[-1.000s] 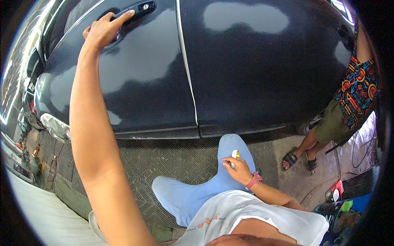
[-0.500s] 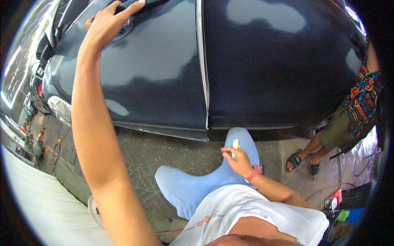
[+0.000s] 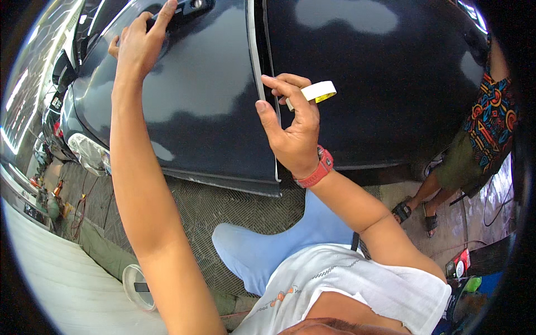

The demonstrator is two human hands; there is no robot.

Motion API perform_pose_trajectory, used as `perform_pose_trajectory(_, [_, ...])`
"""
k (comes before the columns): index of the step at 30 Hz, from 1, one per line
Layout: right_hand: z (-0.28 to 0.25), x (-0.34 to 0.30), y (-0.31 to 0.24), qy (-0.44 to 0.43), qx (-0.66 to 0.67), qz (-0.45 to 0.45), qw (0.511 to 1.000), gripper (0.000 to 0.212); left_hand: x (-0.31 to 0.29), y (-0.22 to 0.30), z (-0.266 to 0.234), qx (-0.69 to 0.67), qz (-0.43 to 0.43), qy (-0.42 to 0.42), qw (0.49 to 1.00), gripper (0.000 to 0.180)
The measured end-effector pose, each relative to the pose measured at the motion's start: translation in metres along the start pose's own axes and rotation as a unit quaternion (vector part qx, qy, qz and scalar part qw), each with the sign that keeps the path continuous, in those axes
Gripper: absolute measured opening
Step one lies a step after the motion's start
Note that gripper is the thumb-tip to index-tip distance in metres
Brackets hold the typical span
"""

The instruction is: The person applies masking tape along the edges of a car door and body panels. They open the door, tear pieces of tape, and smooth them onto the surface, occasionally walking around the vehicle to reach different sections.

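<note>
At the upper left, my left hand point(image 3: 139, 47) is at the dark car door's handle point(image 3: 181, 10), its fingers curled in beside it and the thumb stretched out. The grip itself is partly hidden. My right hand point(image 3: 293, 123) holds a narrow roll of white tape point(image 3: 321, 90) with a yellow inside, hooked on its fingers. Its index finger and thumb reach toward the door's rear edge, where a pale strip point(image 3: 258, 53) runs down. The dark door point(image 3: 218, 128) carries cloudy light grey patches. A dark gap separates it from the neighbouring panel point(image 3: 363, 106).
At the right stands another person in a patterned shirt point(image 3: 494, 117) and sandals. A ribbed mat point(image 3: 195, 206) lies under my blue-clad legs. A clear round lid-like container point(image 3: 134, 285) sits lower left beside a white cover point(image 3: 61, 268). Cables and tools lie farther left.
My right hand has risen from my knee to the door edge with the tape roll. The gap beside the door looks wider. My left hand stays by the handle.
</note>
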State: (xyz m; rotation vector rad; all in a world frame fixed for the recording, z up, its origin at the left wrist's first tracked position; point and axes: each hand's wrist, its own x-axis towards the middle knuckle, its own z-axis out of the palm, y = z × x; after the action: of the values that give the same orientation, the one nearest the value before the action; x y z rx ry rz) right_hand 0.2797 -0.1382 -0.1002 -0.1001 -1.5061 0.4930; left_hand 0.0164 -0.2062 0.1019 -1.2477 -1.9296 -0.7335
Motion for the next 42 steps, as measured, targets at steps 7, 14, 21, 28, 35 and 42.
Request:
perform_pose_trajectory(7, [0.017, 0.01, -0.003, 0.012, 0.011, 0.04, 0.999, 0.046, -0.008, 0.005, -0.002, -0.015, 0.021, 0.024, 0.999, 0.087])
perform_pose_trajectory(14, [0.021, 0.007, 0.008, 0.025, 0.013, 0.036, 0.999, 0.05, -0.008, 0.005, 0.001, -0.02, 0.0, 0.029, 0.999, 0.088])
perform_pose_trajectory(21, [0.026, 0.007, 0.01, 0.025, 0.057, 0.072, 0.995, 0.047, -0.011, 0.011, -0.004, -0.051, 0.01, 0.017, 0.999, 0.085])
perform_pose_trajectory(28, [0.035, 0.005, 0.025, 0.018, 0.159, 0.112, 0.981, 0.043, -0.01, 0.018, -0.001, -0.113, -0.025, 0.134, 0.984, 0.064])
perform_pose_trajectory(35, [0.03, 0.013, 0.035, 0.016, 0.215, 0.146, 0.966, 0.04, -0.011, 0.124, -0.043, 0.07, 0.446, 0.087, 0.888, 0.035])
perform_pose_trajectory(42, [0.028, 0.024, 0.056, -0.002, 0.248, 0.188, 0.95, 0.031, 0.004, 0.137, -0.033, 0.127, 0.521, -0.08, 0.84, 0.019])
